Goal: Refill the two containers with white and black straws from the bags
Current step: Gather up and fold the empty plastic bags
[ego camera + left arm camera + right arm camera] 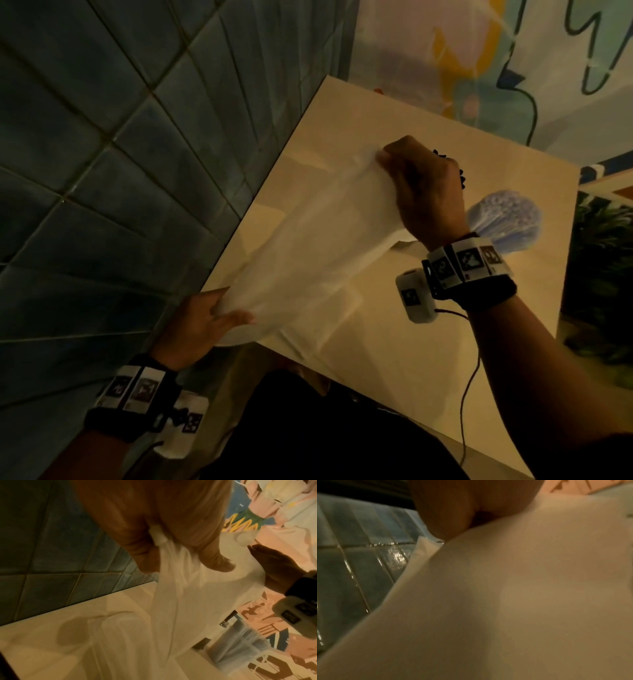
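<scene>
A pale cream table (394,370) is set against a wall of dark blue-green tiles (102,154). On its far right part a clear container of white straws (507,222) is stood, with a black-strawed one (452,164) glimpsed just beyond.

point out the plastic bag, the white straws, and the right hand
plastic bag (308,246): head view, middle of the sheet stretched between both hands.
white straws (507,219): head view, open tips of the bundle.
right hand (424,192): head view, back of the hand.
</scene>
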The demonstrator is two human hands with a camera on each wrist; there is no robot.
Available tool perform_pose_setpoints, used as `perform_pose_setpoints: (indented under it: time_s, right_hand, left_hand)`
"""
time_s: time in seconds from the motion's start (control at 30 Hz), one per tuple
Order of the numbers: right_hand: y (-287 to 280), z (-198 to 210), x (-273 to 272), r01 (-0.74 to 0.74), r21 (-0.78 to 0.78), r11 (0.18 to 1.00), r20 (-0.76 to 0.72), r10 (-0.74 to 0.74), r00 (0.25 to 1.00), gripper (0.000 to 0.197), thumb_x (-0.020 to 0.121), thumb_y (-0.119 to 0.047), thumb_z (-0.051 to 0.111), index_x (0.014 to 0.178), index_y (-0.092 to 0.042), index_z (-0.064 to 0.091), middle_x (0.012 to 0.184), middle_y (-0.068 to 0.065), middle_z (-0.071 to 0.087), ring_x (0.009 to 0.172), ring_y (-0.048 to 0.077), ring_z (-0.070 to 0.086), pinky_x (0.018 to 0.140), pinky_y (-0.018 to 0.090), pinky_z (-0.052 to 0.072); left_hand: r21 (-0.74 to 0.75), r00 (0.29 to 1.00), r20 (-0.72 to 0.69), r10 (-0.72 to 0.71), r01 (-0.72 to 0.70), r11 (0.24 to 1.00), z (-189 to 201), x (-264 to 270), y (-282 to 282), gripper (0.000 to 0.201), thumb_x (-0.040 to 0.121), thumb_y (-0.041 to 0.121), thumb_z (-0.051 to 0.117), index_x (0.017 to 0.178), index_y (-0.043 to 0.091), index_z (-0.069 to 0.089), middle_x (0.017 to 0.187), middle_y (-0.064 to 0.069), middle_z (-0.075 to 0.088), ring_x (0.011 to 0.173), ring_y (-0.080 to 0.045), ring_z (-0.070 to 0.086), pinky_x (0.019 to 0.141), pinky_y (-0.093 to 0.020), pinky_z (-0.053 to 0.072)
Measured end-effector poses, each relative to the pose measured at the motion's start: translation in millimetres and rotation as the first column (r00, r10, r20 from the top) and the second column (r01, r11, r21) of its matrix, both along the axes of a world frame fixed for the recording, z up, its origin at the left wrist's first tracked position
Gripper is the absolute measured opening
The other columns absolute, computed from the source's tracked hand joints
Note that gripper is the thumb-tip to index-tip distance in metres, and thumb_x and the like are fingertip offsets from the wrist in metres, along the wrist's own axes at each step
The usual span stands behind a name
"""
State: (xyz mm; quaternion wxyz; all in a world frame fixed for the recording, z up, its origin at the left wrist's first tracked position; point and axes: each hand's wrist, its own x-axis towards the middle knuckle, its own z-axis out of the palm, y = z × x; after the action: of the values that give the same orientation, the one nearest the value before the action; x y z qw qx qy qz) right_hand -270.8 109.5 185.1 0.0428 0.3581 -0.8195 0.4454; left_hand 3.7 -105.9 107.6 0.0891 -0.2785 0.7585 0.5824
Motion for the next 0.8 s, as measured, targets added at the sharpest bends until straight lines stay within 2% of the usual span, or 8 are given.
perform_pose_setpoints:
  time_s: [0.13,0.23,0.3,0.37,0.5,0.63,0.7,0.8]
  right_hand:
    - [-7,4,5,-0.129,0.023,0.991,-0.014,0.13,0.991,0.025,0.104,-0.024,0.047,0.102,-0.007,0.065,0.089,0.004,0.069,0.075,0.011,0.065,0.07,0.028,0.055]
    - [-22,5,15,-0.235,0.115,0.965,-0.028,0.24,0.97,0.029,0.104,-0.03,0.045,0.105,-0.008,0.064,0.091,0.003,0.069,0.075,0.013,0.066,0.072,0.03,0.057]
    - [-20,11,8,-0.082,0.033,0.996,-0.057,0.084,0.995,0.026,0.101,-0.031,0.05,0.107,-0.008,0.063,0.095,-0.004,0.065,0.075,0.005,0.059,0.071,0.022,0.053]
    - [-1,16,-3,0.165,-0.208,0.964,0.036,-0.161,0.986,0.03,0.098,-0.032,0.057,0.114,-0.007,0.058,0.1,0.0,0.063,0.08,0.005,0.059,0.069,0.017,0.048]
    - [36,-25,14,0.33,-0.301,0.895,0.465,-0.164,0.87,0.06,0.091,-0.041,0.063,0.137,-0.007,0.043,0.113,-0.002,0.063,0.102,0.007,0.064,0.085,0.026,0.054]
    - [33,-77,71,0.12,-0.193,0.974,0.873,0.114,0.474,0.082,0.086,-0.027,0.074,0.152,-0.026,0.026,0.128,0.009,0.064,0.109,0.019,0.068,0.09,0.036,0.058]
    - [30,-86,89,0.156,-0.266,0.951,0.881,0.174,0.44,0.076,0.09,-0.008,0.069,0.152,-0.024,0.027,0.114,0.017,0.071,0.101,0.031,0.071,0.085,0.042,0.059]
    - [30,-87,96,0.268,-0.271,0.924,0.835,0.087,0.544,0.062,0.094,-0.001,0.062,0.146,-0.024,0.038,0.09,0.025,0.071,0.08,0.033,0.069,0.074,0.043,0.06]
  left_hand:
    - [0.009,0.996,0.009,-0.088,0.088,0.996,11,-10,-5,0.068,0.038,0.082,0.077,0.1,0.067,0.055,0.107,0.017,0.068,0.102,-0.008,0.064,0.084,-0.034,0.056]
    - [0.007,0.987,-0.092,-0.134,0.135,0.991,29,-39,13,0.035,0.07,0.064,0.076,0.102,0.062,0.061,0.105,0.02,0.071,0.097,0.002,0.066,0.081,-0.021,0.054]
    - [0.0,0.979,-0.198,-0.058,0.06,0.998,42,-54,23,0.01,0.087,0.036,0.066,0.094,0.04,0.072,0.093,0.022,0.073,0.088,0.004,0.068,0.075,-0.014,0.052]
    - [0.027,0.962,-0.269,0.044,-0.039,0.999,48,-55,21,0.01,0.092,0.03,0.065,0.093,0.022,0.07,0.086,0.016,0.075,0.083,0.0,0.07,0.071,-0.011,0.051]
    - [0.281,0.921,-0.261,0.289,-0.214,0.936,49,-43,4,0.04,0.078,0.046,0.075,0.096,0.011,0.068,0.081,-0.004,0.076,0.073,-0.017,0.073,0.064,-0.025,0.058]
    - [0.414,0.901,-0.228,0.368,-0.253,0.874,42,-36,-6,0.053,0.057,0.06,0.085,0.093,0.023,0.076,0.09,-0.005,0.076,0.079,-0.019,0.073,0.066,-0.03,0.06]
    - [0.365,0.898,-0.199,0.392,-0.303,0.88,37,-36,-9,0.047,0.062,0.057,0.083,0.092,0.022,0.075,0.086,-0.004,0.075,0.076,-0.017,0.072,0.066,-0.028,0.059]
    - [0.083,0.88,-0.195,0.432,-0.425,0.902,26,-39,-10,0.025,0.088,0.03,0.068,0.11,0.02,0.062,0.083,-0.003,0.071,0.066,-0.008,0.067,0.063,-0.03,0.054]
